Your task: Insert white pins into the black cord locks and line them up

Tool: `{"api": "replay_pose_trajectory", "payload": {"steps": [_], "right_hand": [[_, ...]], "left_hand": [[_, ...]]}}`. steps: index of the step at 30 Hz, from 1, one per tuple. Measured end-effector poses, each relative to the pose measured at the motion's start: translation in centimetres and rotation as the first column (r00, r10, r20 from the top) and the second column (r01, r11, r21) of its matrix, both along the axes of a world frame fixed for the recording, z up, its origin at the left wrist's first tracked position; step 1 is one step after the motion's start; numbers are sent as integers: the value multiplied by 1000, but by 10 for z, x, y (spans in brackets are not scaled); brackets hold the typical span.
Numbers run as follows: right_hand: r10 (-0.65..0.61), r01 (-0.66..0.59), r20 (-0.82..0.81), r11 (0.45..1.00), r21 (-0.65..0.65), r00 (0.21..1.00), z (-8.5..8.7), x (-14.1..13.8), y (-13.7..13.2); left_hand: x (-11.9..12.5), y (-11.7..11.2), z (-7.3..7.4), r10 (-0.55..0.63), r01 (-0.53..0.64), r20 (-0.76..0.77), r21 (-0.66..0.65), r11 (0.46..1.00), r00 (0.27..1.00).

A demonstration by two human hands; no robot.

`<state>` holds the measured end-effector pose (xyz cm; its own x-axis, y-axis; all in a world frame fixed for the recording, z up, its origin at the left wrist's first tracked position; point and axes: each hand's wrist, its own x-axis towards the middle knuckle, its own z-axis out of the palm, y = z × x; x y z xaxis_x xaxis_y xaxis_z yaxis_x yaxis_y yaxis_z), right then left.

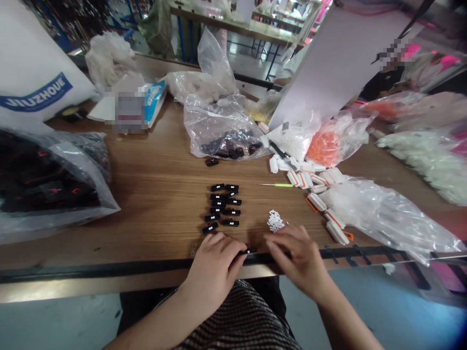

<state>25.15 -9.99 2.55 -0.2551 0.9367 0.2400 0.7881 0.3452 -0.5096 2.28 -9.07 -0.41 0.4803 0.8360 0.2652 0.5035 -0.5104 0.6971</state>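
Observation:
My left hand [219, 257] is closed on a small black plastic connector [250, 250] near the table's front edge, its end poking out past thumb and forefinger. To the right, my right hand [301, 257] is slightly blurred, thumb and forefinger drawn together a little apart from that connector. Whatever those fingertips pinch, if anything, is too small to make out. Just beyond the right hand lies a pile of tiny white plastic pegs [275, 221]. Several black connectors with paired white dots [218, 203] are grouped in rough columns ahead of my left hand.
One black connector [212, 162] lies before an open clear bag [222, 126] of similar parts. A thin green-handled pick [282, 185] rests mid-table. White-and-orange cases [304, 180] and plastic bags [386, 214] crowd the right. A large bag of black parts [51, 180] occupies the left.

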Motion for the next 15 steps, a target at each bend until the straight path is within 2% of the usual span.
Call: {"api": "replay_pose_trajectory", "payload": {"steps": [2,4,7,15], "right_hand": [[-157,157,28,988,-3,987,-2,25,11],[-194,200,83,977,-72,977,-5,49,21],[-155,175,138,973,-148,978,-9,69,29],[-58,72,279,997,-40,958,-11,75,27]], "left_hand": [[0,1,0,5,-5,16,7,1000,1000],[1,1,0,9,-9,23,10,1000,1000],[1,0,-2,9,-9,25,18,1000,1000],[1,0,-3,6,-6,10,-12,1000,1000]]}}
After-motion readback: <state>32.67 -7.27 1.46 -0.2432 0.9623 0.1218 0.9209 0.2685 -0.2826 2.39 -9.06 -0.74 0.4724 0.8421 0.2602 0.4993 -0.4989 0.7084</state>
